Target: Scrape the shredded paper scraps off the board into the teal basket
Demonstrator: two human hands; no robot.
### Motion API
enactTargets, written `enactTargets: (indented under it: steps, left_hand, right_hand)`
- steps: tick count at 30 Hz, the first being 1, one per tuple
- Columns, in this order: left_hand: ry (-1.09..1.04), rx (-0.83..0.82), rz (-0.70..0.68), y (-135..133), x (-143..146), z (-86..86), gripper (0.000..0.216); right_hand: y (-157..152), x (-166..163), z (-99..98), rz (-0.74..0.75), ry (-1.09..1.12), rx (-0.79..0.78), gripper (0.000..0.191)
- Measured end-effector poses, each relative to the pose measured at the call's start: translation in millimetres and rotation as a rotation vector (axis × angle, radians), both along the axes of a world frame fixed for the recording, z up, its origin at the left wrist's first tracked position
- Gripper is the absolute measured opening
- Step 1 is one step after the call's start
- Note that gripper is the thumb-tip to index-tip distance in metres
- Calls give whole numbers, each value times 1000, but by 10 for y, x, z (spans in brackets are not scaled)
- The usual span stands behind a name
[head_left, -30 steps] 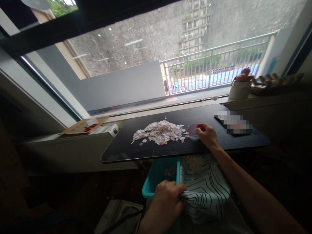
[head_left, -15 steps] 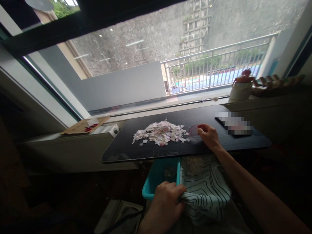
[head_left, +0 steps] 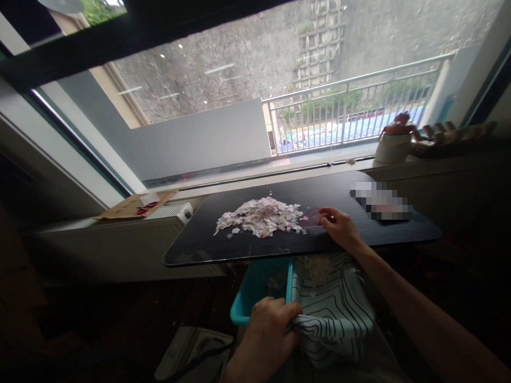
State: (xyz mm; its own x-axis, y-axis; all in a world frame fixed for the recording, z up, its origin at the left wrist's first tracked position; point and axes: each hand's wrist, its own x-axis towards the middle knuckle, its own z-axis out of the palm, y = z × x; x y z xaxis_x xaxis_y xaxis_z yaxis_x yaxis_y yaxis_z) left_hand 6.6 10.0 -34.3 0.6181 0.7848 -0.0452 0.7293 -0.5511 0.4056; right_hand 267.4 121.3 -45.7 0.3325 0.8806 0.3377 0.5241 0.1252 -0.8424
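Note:
A heap of small pink and white paper scraps [head_left: 261,217] lies on a dark tabletop [head_left: 351,239]. My right hand [head_left: 339,227] rests on the table just right of the heap, its fingers pinched on a thin translucent pink piece [head_left: 312,216] that touches the heap's edge. Below the table's front edge my left hand [head_left: 269,332] is closed on the rim of a teal bin [head_left: 249,295] together with the edge of a white cloth with black wavy lines [head_left: 333,314]. Some scraps lie on the cloth under the table edge.
A blurred flat object [head_left: 381,201] lies at the table's right. On the sill stand a white pot with red contents [head_left: 393,143] and a woven tray [head_left: 447,133]. A brown envelope [head_left: 131,207] sits on the radiator top at the left. A window and railing are behind.
My right hand with the pink piece has slid slightly left, closer to the heap. My left hand has kept its grip on the bin and cloth.

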Motion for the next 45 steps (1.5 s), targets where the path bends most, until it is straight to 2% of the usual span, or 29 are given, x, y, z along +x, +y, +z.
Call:
enactTargets:
  steps: [4, 8, 17, 21, 23, 25, 30, 36, 40, 45]
  left_hand:
    - [5, 0, -13, -10, -4, 11, 12]
    - [19, 5, -26, -8, 10, 32, 11]
    - [39, -8, -18, -1, 23, 33, 11]
    - [55, -7, -33, -1, 43, 47, 11]
    - [51, 5, -34, -7, 44, 36, 10]
    - [50, 15, -31, -14, 42, 18, 9]
    - [61, 5, -27, -17, 49, 2, 8]
    - [66, -4, -25, -12, 54, 10, 9]
    - [61, 2, -30, -12, 52, 15, 8]
    - [82, -4, -33, -13, 59, 46, 8]
  right_hand:
    - [-87, 23, 53, 12, -48, -78, 25]
    - [-206, 44, 124, 38, -36, -101, 27]
    - [-408, 64, 78, 140, -45, -128, 25]
    - [-277, 30, 47, 50, -13, -11, 29]
    - [-146, -18, 22, 59, 4, 31, 32]
    - [-44, -52, 3, 61, -21, 40, 32]
    - [-12, -11, 3, -98, -147, 34, 28]
    - [94, -58, -35, 45, -92, 81, 30]
    - [167, -118, -42, -6, -90, 106, 31]
    - [61, -91, 40, 2, -165, 49, 29]
